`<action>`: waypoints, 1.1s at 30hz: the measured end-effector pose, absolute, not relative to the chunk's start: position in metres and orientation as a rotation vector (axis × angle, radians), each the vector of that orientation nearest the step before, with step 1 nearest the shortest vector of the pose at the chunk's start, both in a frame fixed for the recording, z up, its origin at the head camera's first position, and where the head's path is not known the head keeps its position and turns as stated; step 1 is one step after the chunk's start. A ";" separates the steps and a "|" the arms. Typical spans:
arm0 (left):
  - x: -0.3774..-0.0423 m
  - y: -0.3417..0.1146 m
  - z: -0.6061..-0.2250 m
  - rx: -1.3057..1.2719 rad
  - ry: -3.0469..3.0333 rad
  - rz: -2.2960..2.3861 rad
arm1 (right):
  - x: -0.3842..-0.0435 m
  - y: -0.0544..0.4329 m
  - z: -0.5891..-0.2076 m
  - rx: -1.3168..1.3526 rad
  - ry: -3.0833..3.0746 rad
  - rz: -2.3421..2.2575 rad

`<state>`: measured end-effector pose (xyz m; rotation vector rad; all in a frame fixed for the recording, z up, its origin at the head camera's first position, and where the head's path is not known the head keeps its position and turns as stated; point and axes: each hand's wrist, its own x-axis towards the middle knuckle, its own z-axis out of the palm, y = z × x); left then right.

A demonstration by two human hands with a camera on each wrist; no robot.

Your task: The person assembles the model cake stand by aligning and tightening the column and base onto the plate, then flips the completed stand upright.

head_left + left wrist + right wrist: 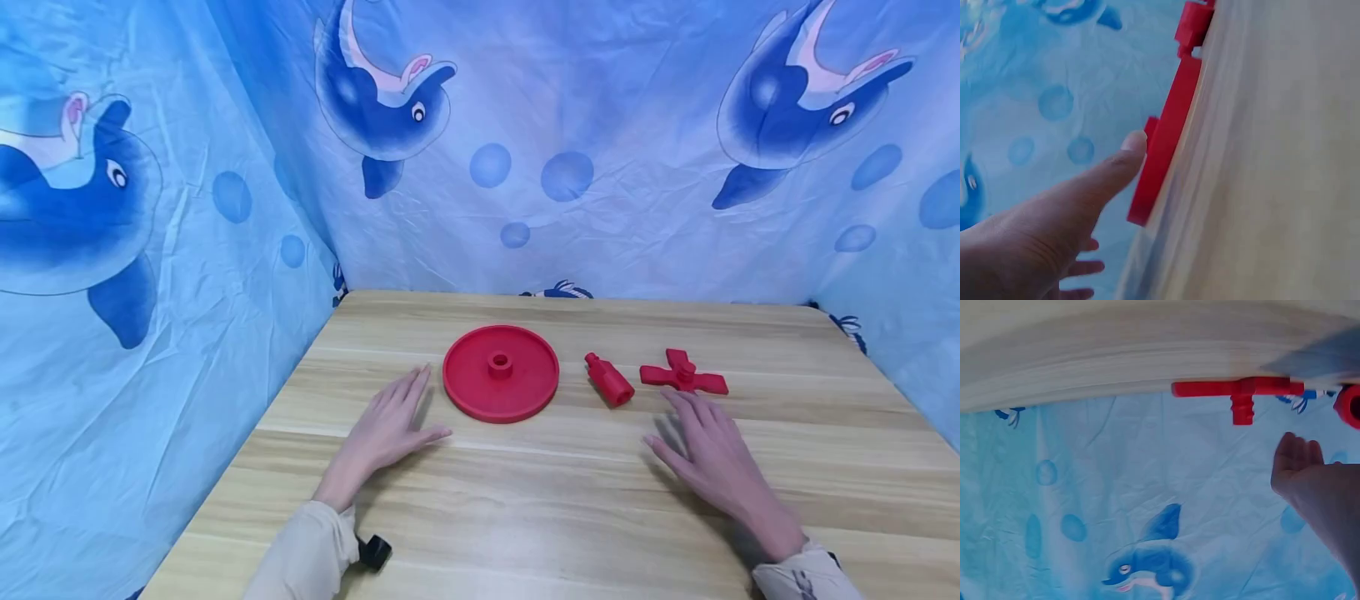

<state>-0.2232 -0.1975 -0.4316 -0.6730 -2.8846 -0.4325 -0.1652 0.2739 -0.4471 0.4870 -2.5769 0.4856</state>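
A round red plate-like disc [472,383] with a raised rim and a hollow hub in its middle lies on the wooden table. My left hand [393,425] hovers at its left side, fingers extended, thumb toward the disc. To the disc's right lies a small red bottle-shaped piece [611,382] with an open end facing me. Farther right is a flat red three-armed piece [705,382] with a knobbed stub, also seen in the right wrist view. Just in front of it my right hand [708,450] is spread, fingertips close to its near edge. Both hands hold nothing.
The light wood table [525,517] reaches back to a blue curtain [615,242] with dolphins and bubbles, which also hangs along both sides. A small black device [373,552] sits at the left sleeve cuff.
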 end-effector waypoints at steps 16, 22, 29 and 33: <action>-0.275 -0.191 -0.453 -0.616 -2.919 -1.021 | -0.203 0.250 -0.448 0.259 -2.716 0.833; -0.283 -0.188 -0.453 -0.625 -2.921 -1.025 | -0.215 0.243 -0.447 0.223 -2.743 0.817; -0.288 -0.188 -0.454 -0.598 -2.924 -1.081 | -0.220 0.240 -0.447 0.232 -2.740 0.797; -0.291 -0.186 -0.455 -0.617 -2.903 -1.127 | -0.222 0.240 -0.448 0.242 -2.726 0.790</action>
